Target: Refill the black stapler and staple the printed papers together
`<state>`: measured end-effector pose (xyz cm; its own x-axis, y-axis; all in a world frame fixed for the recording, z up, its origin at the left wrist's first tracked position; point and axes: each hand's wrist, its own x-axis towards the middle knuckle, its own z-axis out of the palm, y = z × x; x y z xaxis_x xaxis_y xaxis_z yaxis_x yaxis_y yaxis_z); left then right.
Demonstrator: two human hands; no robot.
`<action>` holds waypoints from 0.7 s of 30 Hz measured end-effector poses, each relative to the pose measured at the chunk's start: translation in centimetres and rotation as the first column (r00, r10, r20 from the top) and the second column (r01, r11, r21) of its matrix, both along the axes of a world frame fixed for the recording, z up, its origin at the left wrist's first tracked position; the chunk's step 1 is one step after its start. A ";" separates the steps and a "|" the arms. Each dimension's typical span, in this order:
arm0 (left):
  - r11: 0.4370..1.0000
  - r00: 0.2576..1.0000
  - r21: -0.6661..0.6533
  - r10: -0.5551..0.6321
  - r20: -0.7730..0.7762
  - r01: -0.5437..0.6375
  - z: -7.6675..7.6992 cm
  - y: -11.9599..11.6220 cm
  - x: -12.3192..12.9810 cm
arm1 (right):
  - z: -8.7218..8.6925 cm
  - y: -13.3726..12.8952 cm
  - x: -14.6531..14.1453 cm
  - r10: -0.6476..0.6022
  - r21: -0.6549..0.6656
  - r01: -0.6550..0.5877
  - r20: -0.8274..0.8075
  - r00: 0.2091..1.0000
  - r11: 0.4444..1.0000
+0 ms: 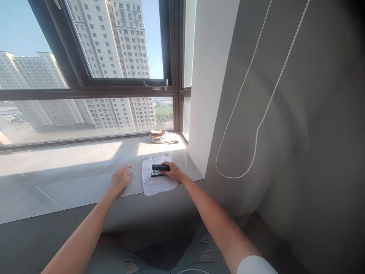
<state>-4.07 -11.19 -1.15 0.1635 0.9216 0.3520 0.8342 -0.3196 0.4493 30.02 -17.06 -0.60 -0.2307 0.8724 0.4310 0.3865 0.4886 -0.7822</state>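
My right hand [173, 171] grips the rear end of a black stapler [160, 167], which lies over a sheet of paper [159, 185] covered in rows of handwriting. The stapler points left, with a gap between its top arm and its base. The paper lies on the windowsill [85, 186], its near edge reaching slightly past the sill's front edge. To the left of the paper, my left hand [122, 179] rests on the sill with its fingers spread and nothing in them.
A stack of round plate-like items [158, 136] stands at the back of the sill by the window corner. A white bead chain [253, 156] hangs in a loop at the right. The window frame [125, 93] runs behind the sill.
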 end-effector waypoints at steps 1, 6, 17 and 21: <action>0.997 0.993 -0.026 0.075 -0.091 -0.078 -0.1 0.2 -1.6 | 0.0 -0.2 0.9 -0.036 0.000 0.036 0.003 0.999 0.999; 0.967 0.944 -0.182 0.117 -0.308 -0.178 -0.2 0.1 -4.8 | 0.7 -0.4 4.6 -0.071 -0.075 0.073 0.030 0.997 0.994; 0.971 0.922 -0.092 0.176 -0.344 -0.220 0.6 -1.6 -3.0 | 1.2 4.1 6.6 -0.512 0.067 0.507 0.122 0.851 0.859; 0.972 0.926 -0.088 0.179 -0.332 -0.219 0.5 -1.7 -3.2 | 1.4 7.5 6.5 -0.459 0.096 0.464 0.415 0.786 0.881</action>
<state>-7.22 -12.87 -0.70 0.0579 0.9789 0.1957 0.9805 -0.0926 0.1732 36.54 -9.59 0.77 0.0472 0.9247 0.3777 0.8506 0.1611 -0.5006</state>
